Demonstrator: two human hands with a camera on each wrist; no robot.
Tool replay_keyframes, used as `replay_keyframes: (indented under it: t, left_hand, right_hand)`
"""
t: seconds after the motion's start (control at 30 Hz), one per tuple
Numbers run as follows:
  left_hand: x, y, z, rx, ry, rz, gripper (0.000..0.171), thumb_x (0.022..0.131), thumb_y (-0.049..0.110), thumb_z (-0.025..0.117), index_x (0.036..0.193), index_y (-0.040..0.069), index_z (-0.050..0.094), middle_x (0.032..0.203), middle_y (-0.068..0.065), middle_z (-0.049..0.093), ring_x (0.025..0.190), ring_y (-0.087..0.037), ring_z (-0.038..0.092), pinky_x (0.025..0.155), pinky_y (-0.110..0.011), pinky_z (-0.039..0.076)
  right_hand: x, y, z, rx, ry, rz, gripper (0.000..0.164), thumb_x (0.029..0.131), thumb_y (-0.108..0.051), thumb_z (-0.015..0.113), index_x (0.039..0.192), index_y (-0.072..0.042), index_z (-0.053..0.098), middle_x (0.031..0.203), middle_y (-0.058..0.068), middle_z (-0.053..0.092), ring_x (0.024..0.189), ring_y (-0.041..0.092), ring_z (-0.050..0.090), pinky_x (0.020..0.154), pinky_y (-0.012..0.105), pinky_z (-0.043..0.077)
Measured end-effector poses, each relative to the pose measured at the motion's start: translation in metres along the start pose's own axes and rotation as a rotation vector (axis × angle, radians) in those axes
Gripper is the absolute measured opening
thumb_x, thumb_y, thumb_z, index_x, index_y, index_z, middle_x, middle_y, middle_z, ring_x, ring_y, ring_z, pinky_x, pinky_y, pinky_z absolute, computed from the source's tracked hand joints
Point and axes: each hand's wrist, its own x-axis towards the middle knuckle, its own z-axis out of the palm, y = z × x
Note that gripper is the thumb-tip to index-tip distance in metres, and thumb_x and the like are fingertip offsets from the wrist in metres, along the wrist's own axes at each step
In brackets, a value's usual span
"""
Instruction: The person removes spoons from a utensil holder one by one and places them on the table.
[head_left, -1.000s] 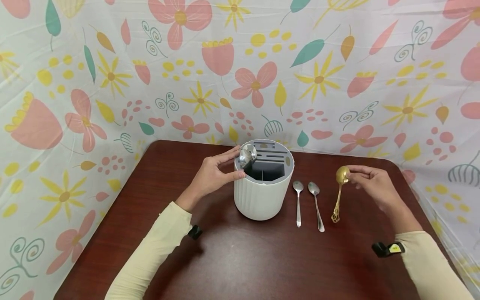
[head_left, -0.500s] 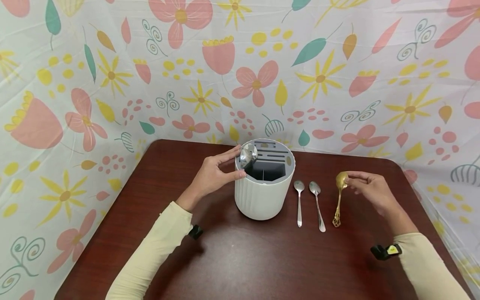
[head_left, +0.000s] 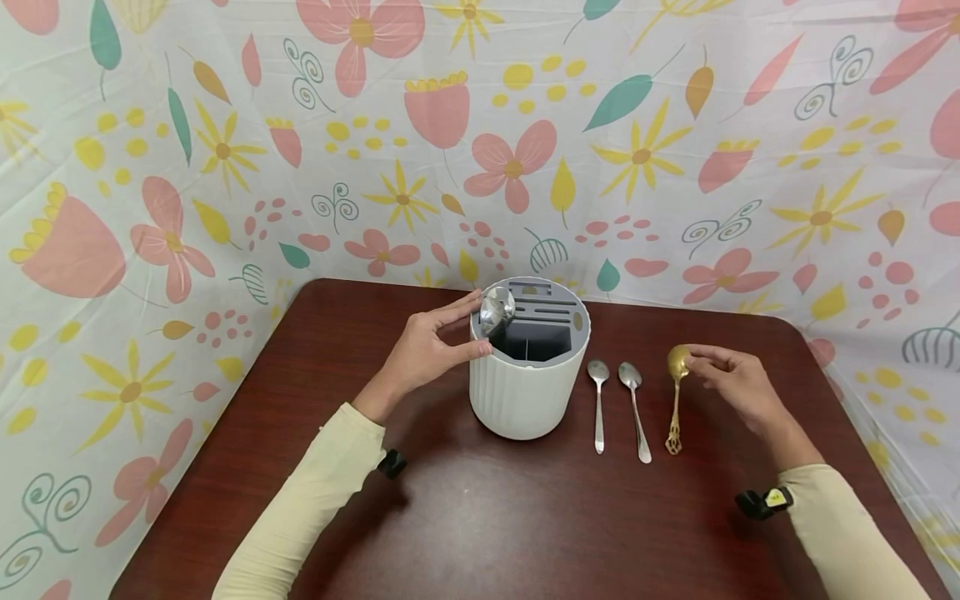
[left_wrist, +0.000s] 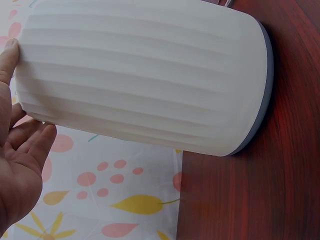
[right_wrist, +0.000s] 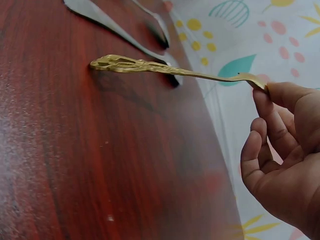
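On the right part of the dark red-brown surface (head_left: 465, 525), the right hand (head_left: 738, 387) pinches a golden spoon (head_left: 677, 365) by its bowl, thumb and fingertips narrow on it. The golden spoon tilts, its bowl raised at the far end and its ornate handle sloping down toward the near side; I cannot tell whether the handle's tip touches the surface. To its left, 2 silver spoons (head_left: 630, 375) lie side by side and apart, bowls far, handles near. Left of these stands a white ribbed holder (head_left: 525, 400), upright, with a dark band (left_wrist: 270, 60) around its foot. Its grey insert (head_left: 577, 336) has narrow slots on the far side and a larger divided opening nearer. A shiny silver utensil (head_left: 497, 310) with a rounded head shows at the insert's left side. The left hand (head_left: 420, 346) is spread wide at the holder's left, thumb on the near rim, fingers touching farther back. Both hands come out of cream sleeves (head_left: 315, 492). A white cloth (head_left: 480, 208) printed with flowers and leaves hangs beyond the surface's far edge.
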Motion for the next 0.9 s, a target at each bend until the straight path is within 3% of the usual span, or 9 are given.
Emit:
replay_keyframes:
  t: [0.3,0.9]
  left_hand:
    - [0.0,-0.001,0.0,0.021,-0.002,-0.001,0.068,0.084,0.038,0.086,0.145,0.025,0.059,0.149,0.021,0.052,0.134,-0.004,0.054,0.109,-0.037,0.047]
    - [0.0,0.0,-0.001,0.022,-0.002,0.002,0.068,0.084,0.038,0.086,0.145,0.025,0.06,0.151,0.015,0.053,0.134,-0.003,0.053,0.11,-0.036,0.046]
  right_hand:
    - [0.005,0.011,0.012,0.042,-0.013,0.03,0.049,0.103,-0.032,0.063,0.133,0.006,0.061,0.099,-0.023,0.072,0.091,-0.004,0.064,0.071,0.02,0.054]
    - [0.01,0.025,0.024,0.061,0.016,0.12,0.052,0.101,-0.034,0.067,0.134,0.006,0.063,0.093,-0.022,0.071,0.083,0.004,0.063,0.065,0.024,0.052]
